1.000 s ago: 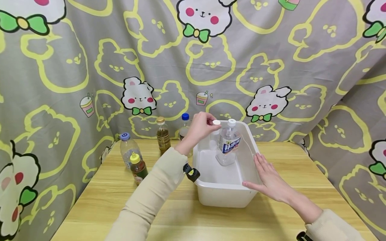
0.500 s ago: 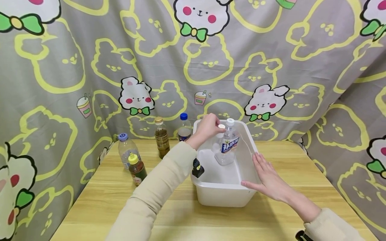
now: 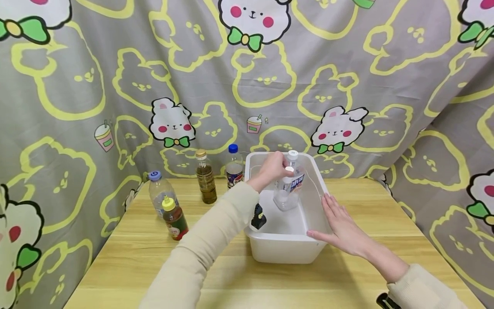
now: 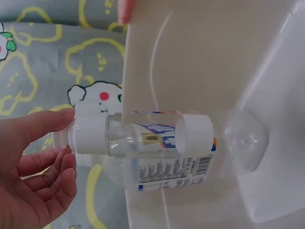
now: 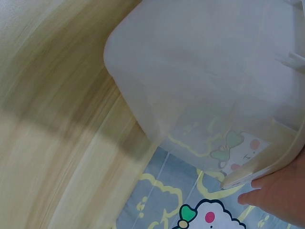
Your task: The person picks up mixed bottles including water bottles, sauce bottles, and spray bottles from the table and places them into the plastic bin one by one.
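Observation:
My left hand (image 3: 272, 167) pinches the white cap of a slim clear plastic container (image 4: 90, 134) between thumb and fingers. In the left wrist view, this container has a white collar by the cap and a white ring at its other end. It hangs inside the white plastic tub (image 3: 283, 250), in front of a clear bottle (image 3: 297, 182) with a white cap and a blue-and-white label. Whether the two touch, I cannot tell. My right hand (image 3: 346, 226) rests on the tub's right rim near the front corner, fingers straight and thumb on the front rim.
Left of the tub stand a blue-capped bottle (image 3: 233, 171), a bottle of amber liquid (image 3: 206, 182), a clear bottle with a pale purple cap (image 3: 160, 193), and a yellow-capped sauce bottle (image 3: 176, 222). A patterned curtain (image 3: 216, 86) hangs behind the wooden table (image 3: 216, 274).
My left hand has moved right and down with the slim container, bringing it lower into the tub in front of the labelled bottle. The right hand stays on the rim.

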{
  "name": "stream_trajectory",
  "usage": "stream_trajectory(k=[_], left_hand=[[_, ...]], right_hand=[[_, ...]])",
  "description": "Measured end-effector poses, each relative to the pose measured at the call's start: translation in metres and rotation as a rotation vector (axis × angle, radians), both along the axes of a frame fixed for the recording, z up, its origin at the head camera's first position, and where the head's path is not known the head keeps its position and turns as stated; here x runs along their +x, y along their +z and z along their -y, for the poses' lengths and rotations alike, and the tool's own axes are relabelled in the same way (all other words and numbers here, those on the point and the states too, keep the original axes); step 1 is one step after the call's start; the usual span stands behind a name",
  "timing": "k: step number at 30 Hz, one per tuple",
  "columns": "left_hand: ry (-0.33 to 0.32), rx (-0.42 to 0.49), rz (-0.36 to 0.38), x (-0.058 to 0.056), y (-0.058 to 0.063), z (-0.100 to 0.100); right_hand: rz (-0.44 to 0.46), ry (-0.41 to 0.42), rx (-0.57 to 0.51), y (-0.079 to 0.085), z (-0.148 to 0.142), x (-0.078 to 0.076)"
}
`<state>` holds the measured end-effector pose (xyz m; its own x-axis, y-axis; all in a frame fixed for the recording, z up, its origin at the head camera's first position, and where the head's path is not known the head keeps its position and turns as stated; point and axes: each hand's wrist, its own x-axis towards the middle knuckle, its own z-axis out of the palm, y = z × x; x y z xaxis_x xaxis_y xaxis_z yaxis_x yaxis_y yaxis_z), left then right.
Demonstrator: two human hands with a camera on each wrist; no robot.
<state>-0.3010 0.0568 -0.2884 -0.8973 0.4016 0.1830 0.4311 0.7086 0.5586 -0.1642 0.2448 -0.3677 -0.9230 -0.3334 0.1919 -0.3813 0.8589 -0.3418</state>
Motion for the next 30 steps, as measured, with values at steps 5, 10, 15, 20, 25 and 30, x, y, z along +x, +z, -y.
stream_trajectory(k=[5,10,15,20,25,30], left_hand=[[0.0,0.009,0.06,-0.003,-0.007,-0.004],[-0.007,0.004,0.074,-0.005,-0.013,-0.008],[-0.031,-0.021,0.09,-0.006,-0.02,-0.01],[-0.04,-0.023,0.13,-0.01,-0.029,-0.012],[-0.049,0.033,0.217,-0.016,-0.039,-0.011],[-0.064,0.061,0.271,-0.02,-0.044,-0.009]], right_hand=[[0.007,-0.004,0.0,0.0,0.0,0.0],[0.007,-0.004,0.001,0.001,0.0,0.0],[0.004,-0.001,-0.009,0.002,0.0,0.002],[0.001,-0.001,-0.01,0.002,0.0,0.002],[0.014,-0.007,-0.001,0.002,0.0,0.001],[0.008,-0.006,0.004,0.002,0.0,0.001]])
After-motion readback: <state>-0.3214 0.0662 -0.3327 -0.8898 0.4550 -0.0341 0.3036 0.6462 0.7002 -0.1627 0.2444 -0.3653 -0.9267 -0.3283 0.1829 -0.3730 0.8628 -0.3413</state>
